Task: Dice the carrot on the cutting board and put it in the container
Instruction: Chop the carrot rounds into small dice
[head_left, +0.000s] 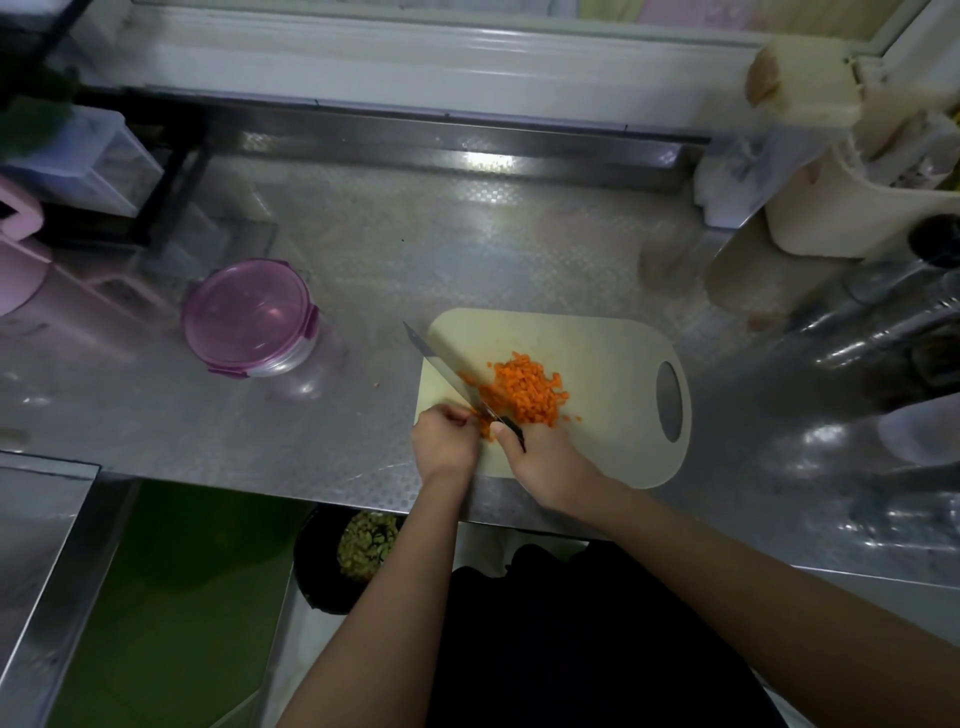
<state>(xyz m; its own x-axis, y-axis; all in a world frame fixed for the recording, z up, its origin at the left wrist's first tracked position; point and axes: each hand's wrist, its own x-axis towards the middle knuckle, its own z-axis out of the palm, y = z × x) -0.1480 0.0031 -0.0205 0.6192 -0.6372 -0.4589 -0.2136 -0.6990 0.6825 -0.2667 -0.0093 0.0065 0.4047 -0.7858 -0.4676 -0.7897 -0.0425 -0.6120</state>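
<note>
Just beyond my right hand (540, 457), which grips the knife (451, 373), the diced carrot (527, 389) lies heaped on the cutting board (597, 338), while my left hand (444, 436) curls over the last stub (483, 427) right against the blade, so I reckon a slip could nick it.

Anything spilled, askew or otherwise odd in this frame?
One small orange bit lies on the steel counter, off the cutting board to its left, apparently a stray from the diced carrot. The container has its purple lid on. Nothing else stands out.
</note>
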